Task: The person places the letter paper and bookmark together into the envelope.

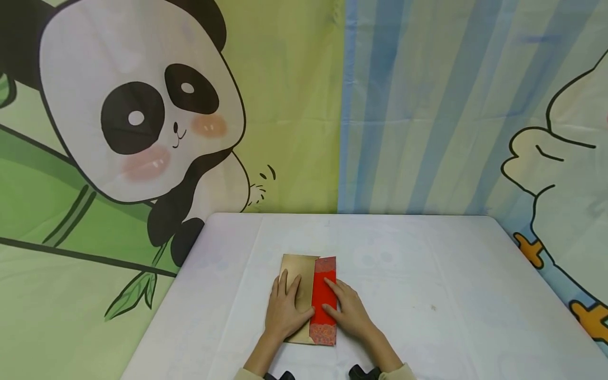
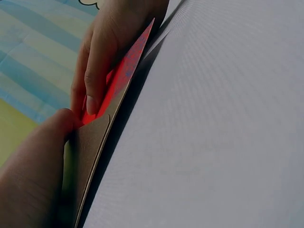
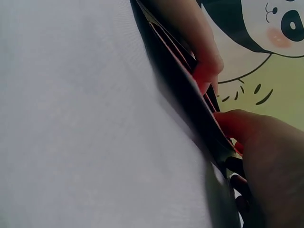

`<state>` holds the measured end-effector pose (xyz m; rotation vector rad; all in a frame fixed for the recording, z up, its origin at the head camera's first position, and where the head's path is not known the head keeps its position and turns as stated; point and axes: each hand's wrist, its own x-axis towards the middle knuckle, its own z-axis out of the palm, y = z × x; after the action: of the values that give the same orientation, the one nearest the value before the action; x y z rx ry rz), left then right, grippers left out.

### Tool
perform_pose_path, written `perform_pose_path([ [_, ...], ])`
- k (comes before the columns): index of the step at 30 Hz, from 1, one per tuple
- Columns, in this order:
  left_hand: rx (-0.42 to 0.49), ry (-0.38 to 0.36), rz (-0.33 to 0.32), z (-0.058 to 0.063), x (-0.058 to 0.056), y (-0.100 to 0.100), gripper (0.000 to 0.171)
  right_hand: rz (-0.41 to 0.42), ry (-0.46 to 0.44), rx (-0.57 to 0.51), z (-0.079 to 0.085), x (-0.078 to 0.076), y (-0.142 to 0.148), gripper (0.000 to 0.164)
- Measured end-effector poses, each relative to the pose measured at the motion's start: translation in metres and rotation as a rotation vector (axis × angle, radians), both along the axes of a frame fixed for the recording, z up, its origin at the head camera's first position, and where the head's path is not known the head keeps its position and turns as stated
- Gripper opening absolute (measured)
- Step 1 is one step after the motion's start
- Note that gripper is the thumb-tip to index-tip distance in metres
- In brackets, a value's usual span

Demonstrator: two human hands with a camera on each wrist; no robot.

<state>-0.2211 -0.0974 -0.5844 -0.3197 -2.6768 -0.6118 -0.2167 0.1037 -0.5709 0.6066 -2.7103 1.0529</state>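
Note:
A flat rectangular piece of folded-looking paper or thin card lies on the white table, with a tan part (image 1: 302,266) on the left and a red strip (image 1: 324,295) with patterned ends on the right. My left hand (image 1: 285,311) rests on the tan part, fingers spread, and its thumb reaches the edge of the red strip. My right hand (image 1: 351,311) lies at the right edge, with its thumb and forefinger extended onto the red. In the left wrist view, the tan edge (image 2: 97,142) stands slightly off the table, over a dark shadow.
The white table (image 1: 427,274) stretches out around the paper. Behind it hangs a cloth backdrop with a panda (image 1: 142,111) and blue stripes (image 1: 427,105). Black wrist straps (image 1: 364,372) show at the lower edge.

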Motion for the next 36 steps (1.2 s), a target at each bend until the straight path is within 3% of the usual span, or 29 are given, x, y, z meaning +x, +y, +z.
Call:
perform_pose_path([
  [6, 0.008, -0.017, 0.005, 0.0, 0.0, 0.0, 0.081, 0.023, 0.019, 0.031, 0.001, -0.002, 0.0, 0.06],
  [13, 0.019, -0.035, 0.007, 0.0, 0.001, 0.001, 0.083, 0.054, -0.117, -0.062, 0.006, -0.003, 0.012, 0.073],
  [21, 0.017, -0.03, 0.005, 0.0, 0.001, 0.004, 0.083, 0.135, -0.174, 0.008, 0.007, -0.005, 0.031, 0.092],
  [26, -0.013, -0.018, 0.005, 0.001, 0.0, 0.004, 0.083, 0.167, -0.156, 0.085, 0.008, -0.006, 0.033, 0.099],
  [36, -0.008, 0.001, 0.0, 0.001, 0.0, 0.001, 0.084, 0.215, -0.002, 0.202, 0.004, -0.011, 0.02, 0.095],
])
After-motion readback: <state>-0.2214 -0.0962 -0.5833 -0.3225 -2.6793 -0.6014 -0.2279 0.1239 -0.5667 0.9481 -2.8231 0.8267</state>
